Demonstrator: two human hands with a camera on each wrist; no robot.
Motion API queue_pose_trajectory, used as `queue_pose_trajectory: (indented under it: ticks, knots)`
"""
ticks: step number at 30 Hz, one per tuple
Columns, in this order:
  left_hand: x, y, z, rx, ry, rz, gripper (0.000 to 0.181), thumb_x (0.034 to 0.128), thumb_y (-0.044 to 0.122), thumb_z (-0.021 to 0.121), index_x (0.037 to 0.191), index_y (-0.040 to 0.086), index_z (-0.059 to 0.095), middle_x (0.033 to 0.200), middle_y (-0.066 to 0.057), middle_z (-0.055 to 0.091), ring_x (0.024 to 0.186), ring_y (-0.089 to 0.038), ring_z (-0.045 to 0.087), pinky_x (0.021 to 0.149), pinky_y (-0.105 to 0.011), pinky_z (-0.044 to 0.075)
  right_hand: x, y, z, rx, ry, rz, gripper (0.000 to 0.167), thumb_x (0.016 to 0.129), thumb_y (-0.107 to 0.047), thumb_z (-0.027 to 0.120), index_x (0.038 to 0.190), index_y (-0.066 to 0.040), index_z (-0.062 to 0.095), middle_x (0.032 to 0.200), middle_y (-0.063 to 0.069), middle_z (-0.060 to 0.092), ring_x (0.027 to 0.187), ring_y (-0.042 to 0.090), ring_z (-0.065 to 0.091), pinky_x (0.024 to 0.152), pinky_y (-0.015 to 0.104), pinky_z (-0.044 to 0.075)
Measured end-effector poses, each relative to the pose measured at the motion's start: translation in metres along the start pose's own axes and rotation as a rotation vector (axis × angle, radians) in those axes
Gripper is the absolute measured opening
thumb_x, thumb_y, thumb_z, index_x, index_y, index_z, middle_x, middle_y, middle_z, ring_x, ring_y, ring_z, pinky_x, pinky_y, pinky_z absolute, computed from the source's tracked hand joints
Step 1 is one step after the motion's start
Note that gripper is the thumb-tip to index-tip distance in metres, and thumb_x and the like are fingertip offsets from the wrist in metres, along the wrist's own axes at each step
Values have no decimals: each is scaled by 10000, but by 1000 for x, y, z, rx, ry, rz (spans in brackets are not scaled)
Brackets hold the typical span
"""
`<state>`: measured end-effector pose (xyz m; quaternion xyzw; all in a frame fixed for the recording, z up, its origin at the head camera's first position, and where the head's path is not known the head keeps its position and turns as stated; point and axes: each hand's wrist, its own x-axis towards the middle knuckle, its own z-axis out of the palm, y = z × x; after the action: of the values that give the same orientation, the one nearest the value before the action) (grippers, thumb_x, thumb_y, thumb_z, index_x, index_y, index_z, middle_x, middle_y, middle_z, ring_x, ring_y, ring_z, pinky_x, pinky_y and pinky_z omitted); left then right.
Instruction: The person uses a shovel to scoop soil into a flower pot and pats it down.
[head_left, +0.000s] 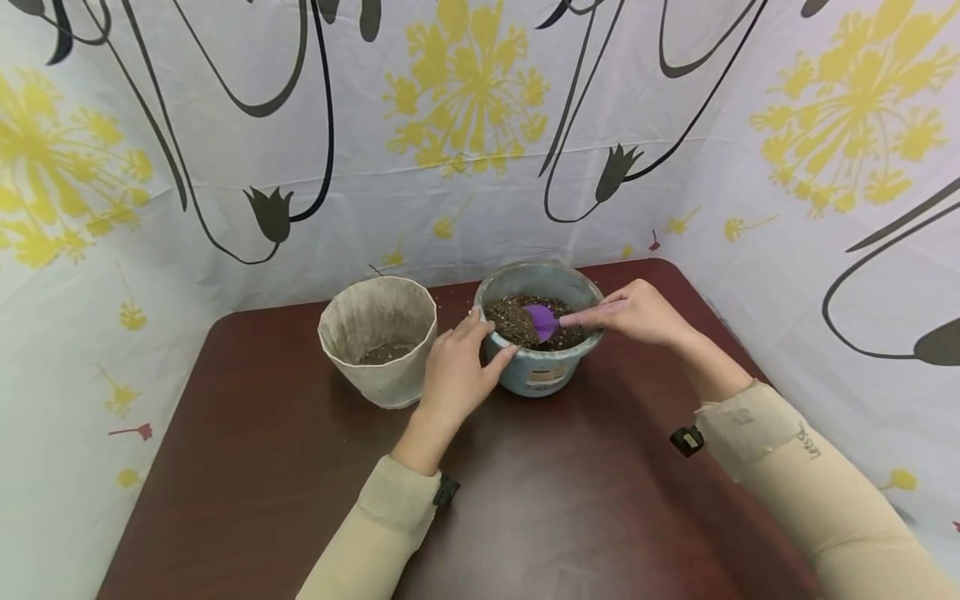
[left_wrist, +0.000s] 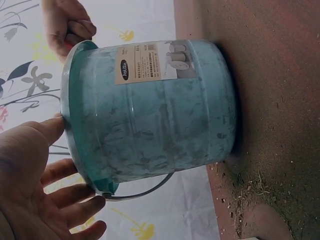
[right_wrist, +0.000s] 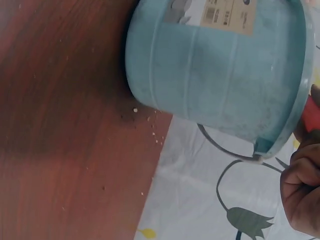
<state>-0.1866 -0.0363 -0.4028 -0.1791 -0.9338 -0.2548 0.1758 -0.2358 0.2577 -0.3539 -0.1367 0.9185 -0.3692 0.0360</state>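
My right hand [head_left: 643, 312] grips the pinkish handle of a small garden trowel [head_left: 542, 322]; its purple blade lies in dark soil [head_left: 517, 321] inside the blue-green bucket [head_left: 551, 360]. In the right wrist view, the curled fingers [right_wrist: 302, 187] are beside the rim, and the handle looks red. At the bucket's near-left rim, my left hand [head_left: 459, 367] rests with thumb and fingers spread. The left wrist view shows its thumb touching the rim and its fingertips [left_wrist: 90, 202] by the handle joint. Soil hides part of the trowel blade.
A pale grey pot [head_left: 378, 333] with a little soil at its bottom stands left of the bucket. Both are on a dark red-brown table [head_left: 480, 508], near its back edge. Soil crumbs lie around the bucket's base. Flower-patterned cloth [head_left: 457, 217] hangs behind and on both sides.
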Motion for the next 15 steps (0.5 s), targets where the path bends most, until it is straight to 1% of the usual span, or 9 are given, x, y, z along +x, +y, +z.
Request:
queue_pose_trajectory:
  ticks: [5,7,9,10,12,14,15]
  knots:
    - [1,0,0,-1,-1,0,542,959,531,645,1293,106,686,1480,-144,524,1356,-258,525,1103,-462,423,1,2,3,51,-11,26,301,872,-536,745,1072,-323,818,494,-84,262,538,97,109,420,270,134]
    - [1,0,0,-1,0,0,542,957,530,649,1290,105,688,1479,-145,525,1353,-262,528,1098,-465,427,1,2,4,61,-11,37,287,874,-534,743,1065,-332,818,491,-85,275,541,98,108,420,271,134]
    - [1,0,1,3,2,-2,539,954,528,654,1287,106,690,1474,-144,531,1341,-268,539,1090,-468,432,0,1,4,75,1,55,278,851,-557,757,1035,-360,821,494,-81,269,546,101,109,419,275,132]
    - [1,0,0,4,2,-4,538,952,529,656,1286,109,691,1475,-140,531,1338,-267,542,1088,-469,434,-1,0,3,80,8,58,263,847,-559,759,1022,-373,821,483,-67,312,554,101,119,425,280,133]
    - [0,0,0,5,3,-7,537,952,533,655,1284,113,692,1475,-133,533,1329,-270,551,1084,-469,436,-5,-4,0,101,16,68,210,876,-508,756,1018,-368,823,477,-59,289,546,102,114,427,282,126]
    - [0,0,-1,3,2,-10,538,952,534,654,1286,114,691,1478,-129,531,1323,-275,555,1085,-470,435,-8,-5,-4,128,19,61,186,902,-463,747,1028,-350,824,454,-19,398,563,95,143,439,296,138]
    - [-1,0,-1,-1,2,-12,538,953,533,654,1288,114,691,1480,-129,530,1322,-278,556,1086,-471,435,-9,-5,-6,147,19,56,171,918,-425,741,1034,-331,825,459,15,461,576,91,164,452,297,163]
